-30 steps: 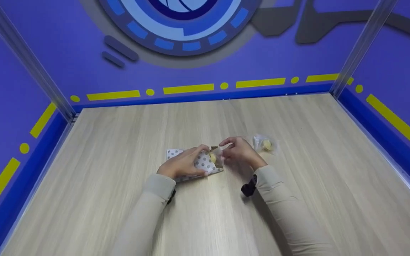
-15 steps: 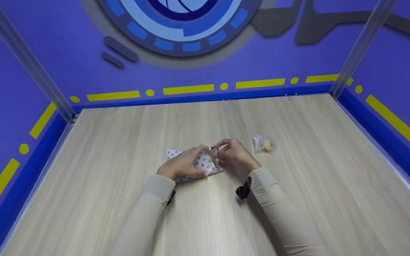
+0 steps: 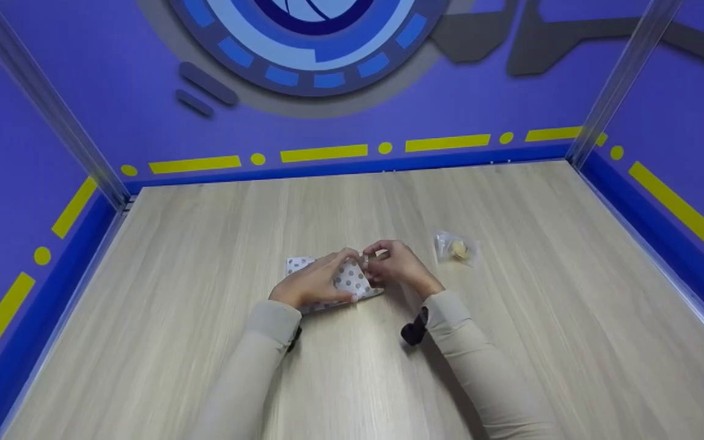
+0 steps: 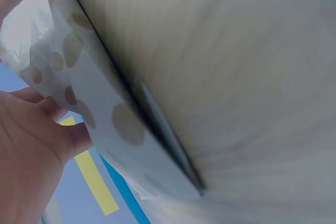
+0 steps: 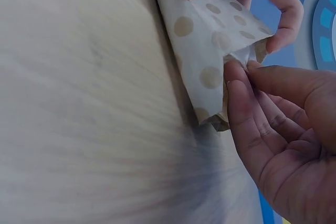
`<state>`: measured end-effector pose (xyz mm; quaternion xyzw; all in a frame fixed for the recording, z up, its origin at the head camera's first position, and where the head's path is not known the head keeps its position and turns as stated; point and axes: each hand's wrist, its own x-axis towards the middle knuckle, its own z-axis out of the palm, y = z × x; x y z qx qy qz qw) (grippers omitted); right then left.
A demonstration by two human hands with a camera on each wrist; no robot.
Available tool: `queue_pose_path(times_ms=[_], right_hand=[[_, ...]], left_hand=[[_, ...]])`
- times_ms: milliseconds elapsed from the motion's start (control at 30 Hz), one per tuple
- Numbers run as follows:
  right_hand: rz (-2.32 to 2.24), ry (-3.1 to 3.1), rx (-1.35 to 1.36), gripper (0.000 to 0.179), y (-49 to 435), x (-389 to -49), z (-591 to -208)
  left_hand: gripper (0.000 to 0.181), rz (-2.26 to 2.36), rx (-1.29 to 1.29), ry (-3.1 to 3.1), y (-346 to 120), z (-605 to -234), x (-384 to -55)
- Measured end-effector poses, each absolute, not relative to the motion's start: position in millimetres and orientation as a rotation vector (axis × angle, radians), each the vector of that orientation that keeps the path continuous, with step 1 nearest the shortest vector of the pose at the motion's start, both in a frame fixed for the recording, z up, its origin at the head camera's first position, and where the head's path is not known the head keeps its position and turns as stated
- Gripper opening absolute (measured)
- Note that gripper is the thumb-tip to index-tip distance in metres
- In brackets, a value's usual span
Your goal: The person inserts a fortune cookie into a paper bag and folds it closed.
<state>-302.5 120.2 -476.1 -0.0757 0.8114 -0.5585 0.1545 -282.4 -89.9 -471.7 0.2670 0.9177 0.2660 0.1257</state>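
A white paper bag [image 3: 349,278] with grey-brown dots lies on its side on the table, its mouth facing right. My left hand [image 3: 314,282] grips it across the top, thumb on the near edge and fingers on the far edge. In the right wrist view the bag's mouth [image 5: 227,95] gapes, showing a brown inside. My right hand [image 3: 402,264] has its thumb and fingertips in that mouth, pinching the end of a clear plastic packet [image 5: 242,54]. Most of this packet is hidden inside the bag. In the left wrist view the bag's folded bottom [image 4: 173,182] points toward the camera.
A second clear packet [image 3: 457,249] with a pale yellow piece in it lies right of my right hand. The wood-grain table [image 3: 205,244] is bounded at the back and sides by blue-purple panels [image 3: 327,128].
My right hand has moved left to the bag's mouth, and the clear packet that stuck out there has slid further into the bag. My left hand keeps its hold.
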Motion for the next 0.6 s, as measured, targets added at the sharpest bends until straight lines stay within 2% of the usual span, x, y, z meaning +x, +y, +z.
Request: queue_pose_path(times_ms=[267, 467, 600], right_hand=[[-1.742, 2.223, -0.175, 0.023, 129.6, -302.8, -475.7], [-1.738, 2.148, -0.176, 0.040, 133.2, -304.2, -476.0], [-1.702, 2.124, -0.226, 0.046, 132.8, -303.2, -478.3]], left_hand=[[0.075, 0.759, 0.760, 2.681, -89.8, -471.6, -282.4], [0.079, 0.753, 0.752, 2.679, -89.8, -472.1, -282.7], [0.076, 0.758, 0.761, 2.679, -89.4, -472.7, -282.5]])
